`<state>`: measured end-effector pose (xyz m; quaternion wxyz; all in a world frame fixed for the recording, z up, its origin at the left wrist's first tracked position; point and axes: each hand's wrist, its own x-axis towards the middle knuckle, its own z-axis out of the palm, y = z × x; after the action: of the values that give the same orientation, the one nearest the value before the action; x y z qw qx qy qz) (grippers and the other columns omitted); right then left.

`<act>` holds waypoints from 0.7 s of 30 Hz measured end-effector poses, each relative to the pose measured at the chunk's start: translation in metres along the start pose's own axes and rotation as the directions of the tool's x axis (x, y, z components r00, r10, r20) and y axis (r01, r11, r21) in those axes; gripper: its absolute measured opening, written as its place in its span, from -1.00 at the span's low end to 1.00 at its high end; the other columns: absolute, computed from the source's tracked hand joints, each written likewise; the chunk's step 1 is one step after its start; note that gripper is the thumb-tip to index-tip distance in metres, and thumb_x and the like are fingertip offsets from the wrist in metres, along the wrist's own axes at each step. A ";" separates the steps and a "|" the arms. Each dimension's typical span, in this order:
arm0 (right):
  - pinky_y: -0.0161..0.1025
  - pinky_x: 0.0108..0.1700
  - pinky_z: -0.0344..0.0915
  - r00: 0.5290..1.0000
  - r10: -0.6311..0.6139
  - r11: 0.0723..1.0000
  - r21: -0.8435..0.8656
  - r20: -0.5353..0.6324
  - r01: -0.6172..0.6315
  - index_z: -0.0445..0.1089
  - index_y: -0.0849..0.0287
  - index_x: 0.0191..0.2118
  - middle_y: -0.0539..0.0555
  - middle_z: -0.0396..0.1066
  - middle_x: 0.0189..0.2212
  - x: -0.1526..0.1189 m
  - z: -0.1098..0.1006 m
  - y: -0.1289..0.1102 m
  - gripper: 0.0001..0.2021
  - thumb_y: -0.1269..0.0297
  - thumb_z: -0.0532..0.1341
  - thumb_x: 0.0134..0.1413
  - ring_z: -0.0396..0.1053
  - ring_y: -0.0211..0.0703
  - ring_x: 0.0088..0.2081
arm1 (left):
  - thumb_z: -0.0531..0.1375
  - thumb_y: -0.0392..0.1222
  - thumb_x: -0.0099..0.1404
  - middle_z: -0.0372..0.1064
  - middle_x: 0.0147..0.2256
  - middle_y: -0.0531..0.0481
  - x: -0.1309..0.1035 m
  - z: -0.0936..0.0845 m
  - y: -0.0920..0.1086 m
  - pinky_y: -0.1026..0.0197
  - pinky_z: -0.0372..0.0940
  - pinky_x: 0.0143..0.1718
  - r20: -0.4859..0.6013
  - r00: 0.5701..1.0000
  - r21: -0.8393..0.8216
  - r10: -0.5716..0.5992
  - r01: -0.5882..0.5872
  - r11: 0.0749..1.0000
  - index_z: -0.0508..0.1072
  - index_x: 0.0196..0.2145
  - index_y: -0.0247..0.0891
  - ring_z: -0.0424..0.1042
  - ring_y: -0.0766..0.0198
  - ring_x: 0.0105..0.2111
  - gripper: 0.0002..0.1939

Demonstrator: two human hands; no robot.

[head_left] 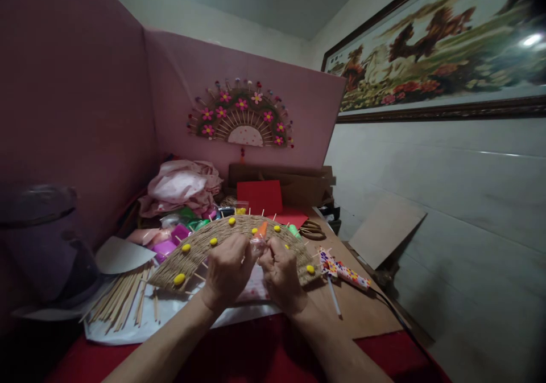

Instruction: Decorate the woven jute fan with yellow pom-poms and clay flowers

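Observation:
In the head view my left hand (pixel 229 266) and my right hand (pixel 281 272) are close together, both closed on a small clear plastic bag (pixel 257 245). Something soft and orange (pixel 261 230) shows in the bag's upper part; the fingertips hide the rest. Under and behind my hands lies a fan-shaped piece wound with brown twine (pixel 198 256), dotted with yellow pieces (pixel 179 279). Thin wooden sticks poke out along its curved edge. My hands cover its lower middle, where some pale pink dotted material (pixel 253 289) shows.
Loose wooden sticks (pixel 121 297) lie at left by a white card (pixel 123 255). Coloured bags (pixel 164 249) sit behind them. On the right are scissors (pixel 313 232), a floral-patterned tool (pixel 343 270) with a cable, and brown cardboard (pixel 341 314). A finished-looking flowered fan (pixel 241 118) hangs on the pink board.

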<state>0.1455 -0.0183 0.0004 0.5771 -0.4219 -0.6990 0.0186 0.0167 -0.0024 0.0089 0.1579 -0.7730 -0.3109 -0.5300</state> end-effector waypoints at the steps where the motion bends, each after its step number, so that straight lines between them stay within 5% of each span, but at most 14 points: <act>1: -0.33 -0.47 0.06 1.000 -0.009 1.000 -0.010 -0.001 0.009 0.12 0.14 -0.50 -0.07 0.17 -0.59 0.000 0.000 0.001 -0.83 0.43 -0.02 0.10 0.15 -0.29 -0.54 | 0.06 -0.36 0.26 0.08 -0.61 0.11 0.001 -0.001 0.000 0.26 0.01 -0.53 -0.026 0.999 0.019 -0.027 0.028 0.999 0.16 -0.56 -0.22 0.12 0.36 -0.60 -0.75; 5: -0.32 -0.46 0.07 1.000 -0.029 0.999 -0.042 -0.004 0.029 0.13 0.14 -0.50 -0.08 0.15 -0.60 0.001 -0.002 0.001 -0.83 0.42 0.01 0.10 0.16 -0.28 -0.55 | 0.07 -0.33 0.26 0.07 -0.62 0.14 0.003 -0.001 -0.002 0.27 0.01 -0.55 -0.030 0.998 0.056 -0.056 0.057 0.997 0.17 -0.55 -0.22 0.10 0.38 -0.63 -0.76; 21: -0.31 -0.41 0.28 0.993 0.063 0.997 0.053 -0.100 -0.058 0.24 0.16 -0.30 0.00 0.36 -0.49 0.003 -0.002 -0.004 -0.97 0.35 0.08 0.15 0.34 -0.24 -0.47 | 0.00 -0.35 0.30 0.32 -0.50 -0.01 -0.004 0.001 0.003 0.29 0.19 -0.46 0.137 0.975 -0.013 0.176 -0.176 0.984 0.31 -0.47 -0.24 0.34 0.30 -0.48 -0.79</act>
<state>0.1447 -0.0198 0.0057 0.6214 -0.4291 -0.6548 0.0320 0.0180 -0.0054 0.0050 0.1820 -0.8323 -0.2512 -0.4594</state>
